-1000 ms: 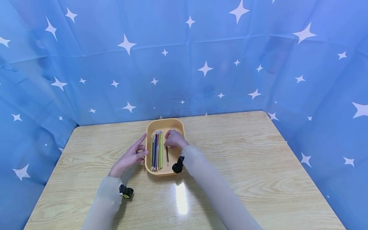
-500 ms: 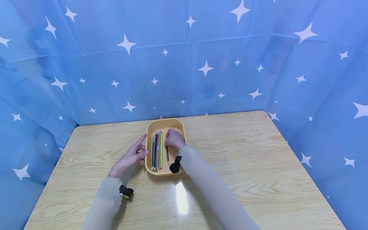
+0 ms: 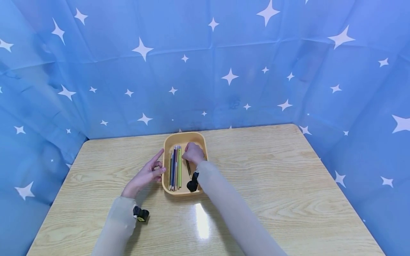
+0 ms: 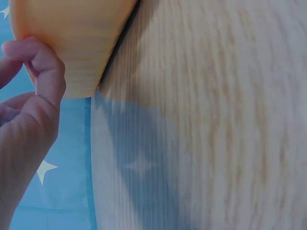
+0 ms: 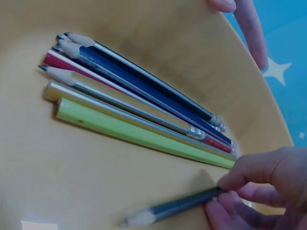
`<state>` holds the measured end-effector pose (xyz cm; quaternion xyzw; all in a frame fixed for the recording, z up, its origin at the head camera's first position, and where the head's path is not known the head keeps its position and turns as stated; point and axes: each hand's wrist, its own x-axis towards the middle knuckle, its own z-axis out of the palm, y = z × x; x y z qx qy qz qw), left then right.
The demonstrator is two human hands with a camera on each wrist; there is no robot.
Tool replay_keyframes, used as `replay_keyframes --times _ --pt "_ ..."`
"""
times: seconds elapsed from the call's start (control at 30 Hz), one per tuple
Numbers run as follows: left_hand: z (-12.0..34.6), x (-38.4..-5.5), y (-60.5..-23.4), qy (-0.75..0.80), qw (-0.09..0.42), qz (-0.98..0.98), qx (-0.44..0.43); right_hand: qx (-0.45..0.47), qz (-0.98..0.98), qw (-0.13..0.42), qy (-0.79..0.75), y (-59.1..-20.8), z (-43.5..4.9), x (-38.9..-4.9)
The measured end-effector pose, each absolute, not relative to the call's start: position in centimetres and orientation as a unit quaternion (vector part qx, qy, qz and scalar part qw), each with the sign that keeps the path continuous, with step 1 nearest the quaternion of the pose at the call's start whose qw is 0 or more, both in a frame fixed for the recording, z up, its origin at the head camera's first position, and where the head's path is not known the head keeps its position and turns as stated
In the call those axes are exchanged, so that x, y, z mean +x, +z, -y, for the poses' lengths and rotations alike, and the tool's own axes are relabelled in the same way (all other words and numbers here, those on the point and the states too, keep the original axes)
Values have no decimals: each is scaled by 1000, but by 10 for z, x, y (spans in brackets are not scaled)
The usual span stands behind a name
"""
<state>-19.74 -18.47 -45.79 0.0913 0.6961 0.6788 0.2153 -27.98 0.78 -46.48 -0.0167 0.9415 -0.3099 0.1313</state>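
Observation:
In a yellow-orange tray (image 3: 184, 194) lies a row of pencils (image 5: 139, 103), side by side along its left half. Apart from that row is a dark pencil (image 5: 184, 203), which my right hand (image 3: 193, 153) pinches near its far end. It is tilted, its sharpened tip toward the tray's near side. My left hand (image 3: 145, 176) is at the tray's left wall, index finger stretched out along the rim and thumb touching it. In the left wrist view bent fingers (image 4: 48, 72) show against the tray's outer wall.
The tray stands on a wood-grain table (image 3: 288, 185) near its back edge. Behind and beside the table hangs a blue curtain (image 3: 192, 89) with white stars. Small black cameras (image 3: 141, 213) are strapped at both wrists.
My right hand has turned and shifted slightly left, still pinching the dark pencil; its tip has swung to the right. The left hand and tray have stayed in place.

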Motion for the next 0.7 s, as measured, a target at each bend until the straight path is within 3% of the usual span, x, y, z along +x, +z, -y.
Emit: replay_keyframes --times 0.43,0.7 --pt "187 -200 -463 687 217 -687 95 -15 -947 108 -302 -471 -3 -283" --pt "191 -205 -477 696 214 -679 93 3 -961 52 -271 -474 1 -284"
